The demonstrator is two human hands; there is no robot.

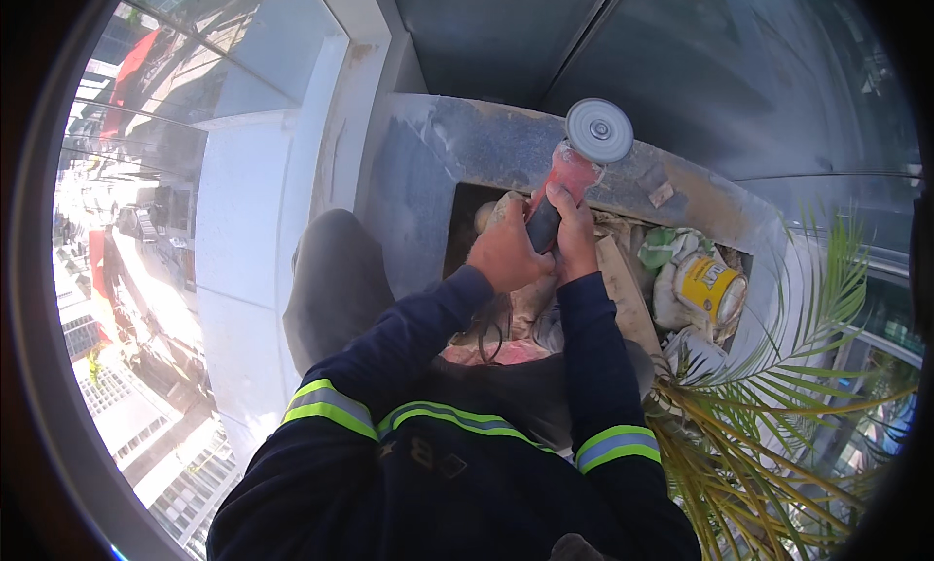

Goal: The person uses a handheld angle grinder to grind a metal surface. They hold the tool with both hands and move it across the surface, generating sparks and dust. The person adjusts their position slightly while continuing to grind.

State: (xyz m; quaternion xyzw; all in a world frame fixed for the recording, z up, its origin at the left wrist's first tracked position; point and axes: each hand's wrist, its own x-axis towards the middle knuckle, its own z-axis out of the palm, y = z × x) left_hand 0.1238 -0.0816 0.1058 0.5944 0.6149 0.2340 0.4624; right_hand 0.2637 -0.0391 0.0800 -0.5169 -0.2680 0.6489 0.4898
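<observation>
Nearest, at the bottom of the frame, the person's dark navy top (428,493) carries reflective bands (326,405) edged in yellow-green, and its sleeves run upward to two bare hands near the middle. A grey-clad knee (336,274) bends at the left of them.

The left hand (511,245) comes in from the left, its fingers curled tightly, clamped on the dark handle of an angle grinder (576,172); some of its fingertips are hidden behind the tool. The right hand (574,232) closes on the same body from the right, its thumb lying up along the grip near the red section. The two hands sit close together, with the lower part of the handle between them. The grinder is just above the centre of the frame, tilted toward the upper right, its round grey disc (598,130) facing the camera. Whether the disc touches the surface behind it cannot be told.

Beyond the hands, a recess holds a board (625,289), a green-and-white bag (671,245) and a container with a yellow label (708,285). A dusty grey rim (486,128) borders the recess. Palm fronds (827,308) spread over the lower right. Dark panels (700,65) fill the upper right, a pale ledge (248,220) runs down the left, and a bright street scene (136,318) lies at the far left.
</observation>
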